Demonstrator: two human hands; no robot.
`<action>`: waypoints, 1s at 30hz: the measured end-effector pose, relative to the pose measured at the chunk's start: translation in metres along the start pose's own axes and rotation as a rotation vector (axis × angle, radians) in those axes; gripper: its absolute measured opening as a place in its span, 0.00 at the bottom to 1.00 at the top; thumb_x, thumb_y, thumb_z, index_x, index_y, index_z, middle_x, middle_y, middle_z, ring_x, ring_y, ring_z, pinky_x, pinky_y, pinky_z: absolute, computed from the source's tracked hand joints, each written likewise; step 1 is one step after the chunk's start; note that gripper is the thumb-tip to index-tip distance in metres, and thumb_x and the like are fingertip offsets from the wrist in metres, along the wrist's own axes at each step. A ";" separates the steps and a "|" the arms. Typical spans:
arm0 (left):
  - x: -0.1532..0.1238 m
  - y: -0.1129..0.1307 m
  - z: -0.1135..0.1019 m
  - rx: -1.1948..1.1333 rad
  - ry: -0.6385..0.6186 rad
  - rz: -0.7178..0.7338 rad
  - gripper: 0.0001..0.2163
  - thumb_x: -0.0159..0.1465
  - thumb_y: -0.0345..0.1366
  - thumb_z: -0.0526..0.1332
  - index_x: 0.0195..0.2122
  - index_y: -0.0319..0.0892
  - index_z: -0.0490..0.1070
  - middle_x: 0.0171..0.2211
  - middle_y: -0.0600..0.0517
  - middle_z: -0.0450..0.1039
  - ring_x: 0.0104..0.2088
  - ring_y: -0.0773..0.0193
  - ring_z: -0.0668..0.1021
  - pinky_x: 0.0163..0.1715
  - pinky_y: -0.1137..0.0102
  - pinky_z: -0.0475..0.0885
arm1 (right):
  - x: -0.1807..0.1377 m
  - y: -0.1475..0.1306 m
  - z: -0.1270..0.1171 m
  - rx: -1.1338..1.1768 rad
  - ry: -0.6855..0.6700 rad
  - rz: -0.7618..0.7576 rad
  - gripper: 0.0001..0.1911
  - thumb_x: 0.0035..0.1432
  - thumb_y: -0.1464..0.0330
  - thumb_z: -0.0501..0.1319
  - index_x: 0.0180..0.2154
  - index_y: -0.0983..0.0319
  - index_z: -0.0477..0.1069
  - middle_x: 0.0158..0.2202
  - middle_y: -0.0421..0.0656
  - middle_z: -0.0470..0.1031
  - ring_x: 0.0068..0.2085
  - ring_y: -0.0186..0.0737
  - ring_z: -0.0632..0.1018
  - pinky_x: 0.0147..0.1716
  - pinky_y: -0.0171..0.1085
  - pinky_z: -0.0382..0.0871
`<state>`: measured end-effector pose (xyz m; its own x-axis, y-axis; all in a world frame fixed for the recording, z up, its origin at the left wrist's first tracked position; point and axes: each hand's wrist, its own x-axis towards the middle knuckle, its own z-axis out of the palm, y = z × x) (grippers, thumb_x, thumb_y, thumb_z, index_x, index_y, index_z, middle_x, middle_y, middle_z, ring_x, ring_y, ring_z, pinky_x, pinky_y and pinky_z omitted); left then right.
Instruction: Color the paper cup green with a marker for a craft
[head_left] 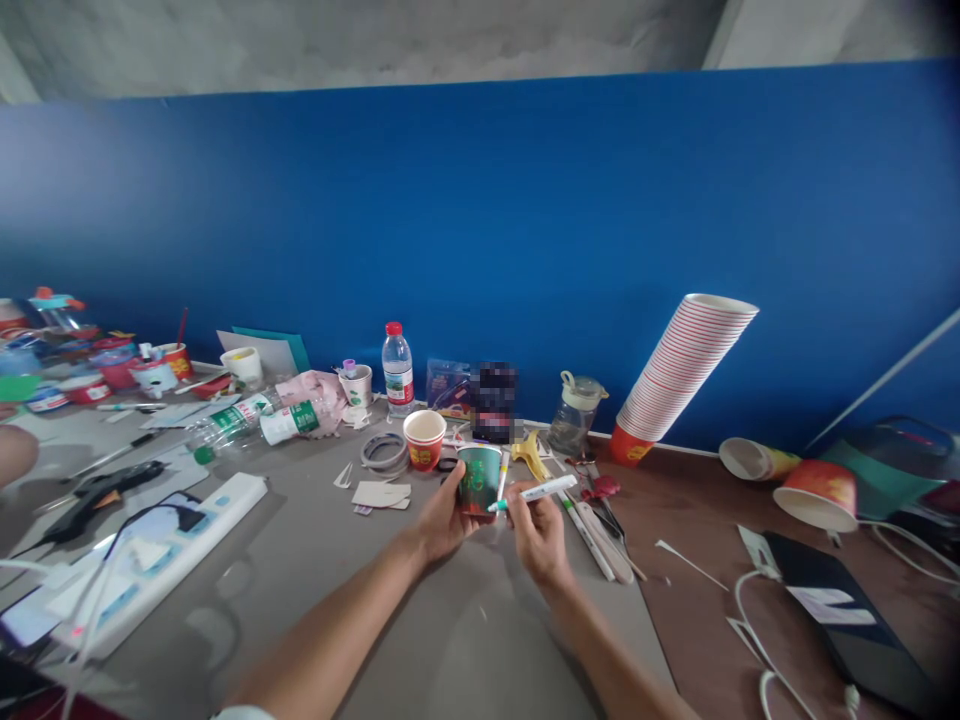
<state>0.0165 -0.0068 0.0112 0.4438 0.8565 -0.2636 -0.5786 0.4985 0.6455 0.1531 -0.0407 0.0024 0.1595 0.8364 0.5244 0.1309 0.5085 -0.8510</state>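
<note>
My left hand point(442, 520) is wrapped round a paper cup point(480, 478) coloured green over red, holding it just above the grey table point(322, 570). My right hand point(536, 535) pinches a white marker point(538, 492) with a green tip, and the tip touches the cup's right side. A red paper cup point(424, 438) stands upright just behind and left of the held cup. Several more markers point(592, 525) lie on the table to the right of my right hand.
A leaning stack of red paper cups point(679, 375) rests against the blue wall. A water bottle point(397, 368), glass jar point(574, 415), tape roll point(385, 452), glue gun point(105, 490) and power strip point(150, 560) lie around. Two tipped cups point(817, 492) and a cabled tablet point(847, 620) are at right.
</note>
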 end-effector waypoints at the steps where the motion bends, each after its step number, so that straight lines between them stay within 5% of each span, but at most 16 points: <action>1: 0.000 0.000 0.000 0.001 0.002 -0.004 0.21 0.65 0.48 0.50 0.40 0.34 0.73 0.31 0.45 0.78 0.28 0.62 0.77 0.31 0.67 0.72 | 0.000 0.000 0.000 -0.004 0.011 -0.003 0.13 0.62 0.62 0.54 0.30 0.62 0.67 0.24 0.39 0.67 0.22 0.31 0.65 0.20 0.31 0.59; 30: -0.003 0.000 0.002 0.038 -0.029 0.021 0.23 0.64 0.51 0.51 0.38 0.34 0.73 0.31 0.43 0.78 0.29 0.60 0.79 0.34 0.65 0.74 | 0.002 -0.004 0.000 -0.023 -0.043 -0.015 0.14 0.62 0.60 0.53 0.30 0.63 0.67 0.24 0.40 0.67 0.22 0.32 0.66 0.20 0.31 0.61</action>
<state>0.0166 -0.0094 0.0133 0.4518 0.8623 -0.2288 -0.5621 0.4743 0.6775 0.1528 -0.0416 0.0069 0.1149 0.8372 0.5347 0.1558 0.5164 -0.8421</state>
